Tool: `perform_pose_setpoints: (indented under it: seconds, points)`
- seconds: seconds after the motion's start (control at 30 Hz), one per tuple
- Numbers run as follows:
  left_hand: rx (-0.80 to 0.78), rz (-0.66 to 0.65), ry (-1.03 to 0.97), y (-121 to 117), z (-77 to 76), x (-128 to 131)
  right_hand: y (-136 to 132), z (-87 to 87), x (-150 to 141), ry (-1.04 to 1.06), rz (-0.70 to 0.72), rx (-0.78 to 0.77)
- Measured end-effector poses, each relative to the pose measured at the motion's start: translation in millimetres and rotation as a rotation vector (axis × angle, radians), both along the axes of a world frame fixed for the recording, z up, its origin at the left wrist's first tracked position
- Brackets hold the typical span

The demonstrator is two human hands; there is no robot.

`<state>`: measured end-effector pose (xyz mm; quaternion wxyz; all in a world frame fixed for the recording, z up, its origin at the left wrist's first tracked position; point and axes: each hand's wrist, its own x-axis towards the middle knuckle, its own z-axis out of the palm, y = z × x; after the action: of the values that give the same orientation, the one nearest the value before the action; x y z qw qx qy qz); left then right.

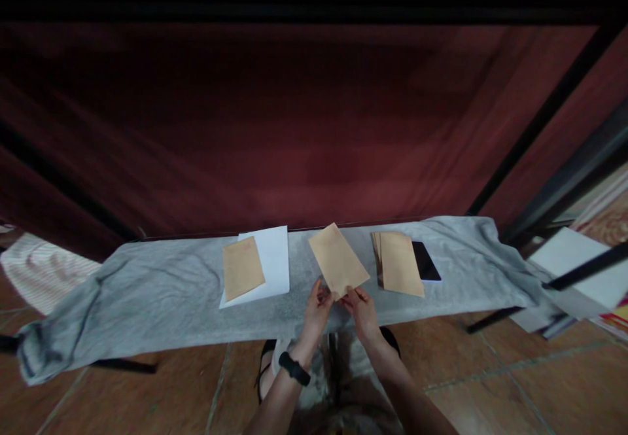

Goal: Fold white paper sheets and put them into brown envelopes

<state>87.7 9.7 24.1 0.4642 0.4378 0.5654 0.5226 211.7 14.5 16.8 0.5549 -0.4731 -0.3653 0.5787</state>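
A brown paper envelope (338, 260) is tilted above the middle of the cloth-covered bench. My left hand (318, 305) pinches its near left corner. My right hand (359, 304) grips its near edge, fingers closed with the thumb on top. To the left, another brown envelope (243, 268) lies on white paper sheets (275, 261). Several brown envelopes (402, 263) form a fanned stack to the right, partly covering a dark, flat tablet-like object (426, 263).
Grey cloth (171, 291) covers the long narrow bench, wrinkled at both ends. A dark red panel (314, 127) rises behind it. Papers and books (574, 271) lie at the far right, a striped cloth (42, 271) at the far left. Below is a tiled floor (471, 382).
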Motion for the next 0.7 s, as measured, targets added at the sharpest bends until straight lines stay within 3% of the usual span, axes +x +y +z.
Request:
perform_pose_setpoints:
  seconds: [0.17,0.23,0.37,0.43,0.57,0.7]
  points:
    - [-0.054,-0.017,-0.043,4,-17.3,-6,-11,-14.8,-9,-0.010,0.077,-0.013]
    - [-0.067,-0.013,0.076,8,-19.0,-14,-13,-19.1,-5,-0.056,0.131,-0.026]
    - [-0.012,-0.009,0.478,16,-21.5,-33,-14,-22.4,15,-0.365,0.180,0.009]
    - [0.047,-0.026,0.652,15,-22.2,-38,-14,-22.0,26,-0.597,0.152,0.152]
    - [0.085,-0.047,0.924,7,-18.6,-38,-19,-21.5,37,-1.216,0.214,0.614]
    - [0.123,-0.005,1.143,8,-14.4,-29,-23,-23.7,34,-1.431,0.240,0.720]
